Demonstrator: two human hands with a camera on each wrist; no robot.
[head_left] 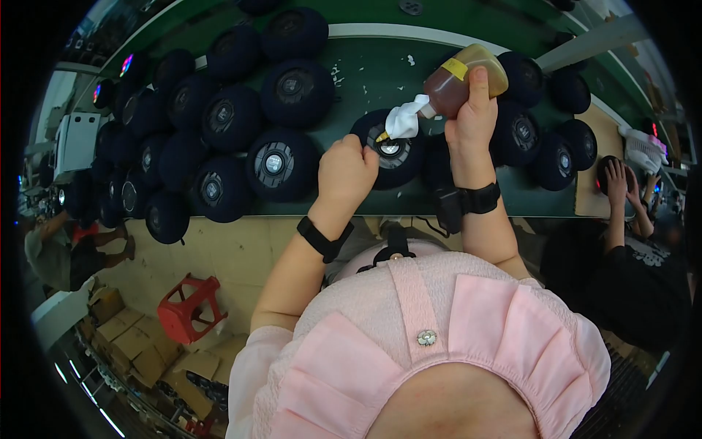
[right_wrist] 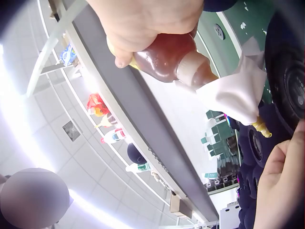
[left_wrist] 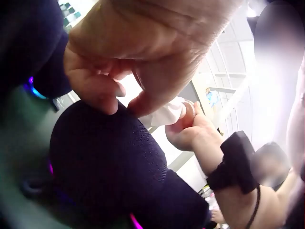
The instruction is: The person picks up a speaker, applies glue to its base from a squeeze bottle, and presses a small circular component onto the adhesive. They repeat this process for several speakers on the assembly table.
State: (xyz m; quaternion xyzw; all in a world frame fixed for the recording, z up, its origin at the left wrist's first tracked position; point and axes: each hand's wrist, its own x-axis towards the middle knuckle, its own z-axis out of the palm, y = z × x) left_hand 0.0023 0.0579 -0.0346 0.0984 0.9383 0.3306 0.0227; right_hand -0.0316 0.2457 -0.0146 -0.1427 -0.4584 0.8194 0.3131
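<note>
The right hand point(head_left: 472, 117) grips an amber bottle point(head_left: 447, 86) with a yellow label, tilted so its yellow nozzle point(head_left: 382, 137) points down at the centre of a dark fabric-covered wheel point(head_left: 404, 172). White tissue point(head_left: 404, 119) is wrapped round the bottle's neck; the right wrist view shows the tissue point(right_wrist: 238, 93) and nozzle tip point(right_wrist: 262, 128) too. The left hand point(head_left: 346, 174) pinches the near-left edge of that wheel's dark cover, and in the left wrist view the left hand's fingertips point(left_wrist: 121, 102) press on the cover point(left_wrist: 105, 152).
Several dark covered wheels point(head_left: 291, 93) crowd the green table point(head_left: 358, 66) at left, with others point(head_left: 518, 135) at right. A red stool point(head_left: 191, 307) and cardboard boxes point(head_left: 130, 333) are on the floor at lower left. Another person's hand point(head_left: 616, 181) touches a dark wheel at far right.
</note>
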